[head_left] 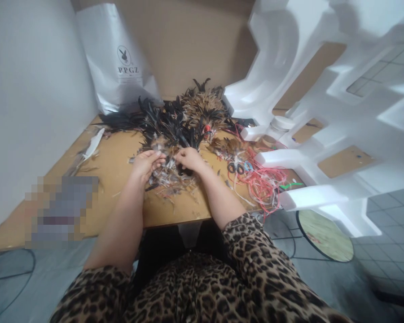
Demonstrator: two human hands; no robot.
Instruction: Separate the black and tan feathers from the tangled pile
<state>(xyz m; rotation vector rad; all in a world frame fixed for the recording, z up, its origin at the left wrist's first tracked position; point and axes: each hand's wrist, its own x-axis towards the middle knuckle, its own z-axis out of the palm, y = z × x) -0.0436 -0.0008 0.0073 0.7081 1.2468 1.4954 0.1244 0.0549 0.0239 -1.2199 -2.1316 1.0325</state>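
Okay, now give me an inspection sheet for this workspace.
Surface: table, strewn with feather scraps
Job's things: dark feathers and brown feathers heaped beyond the hands
Clutter: tangled pink strings on the right, white feather on the left, pixelated patch unreadable
Hands: left hand and right hand at the small feathers; grip unclear
Cables: nothing seen
Surroundings: bag standing behind left, large white moulded piece on the right, tiled floor
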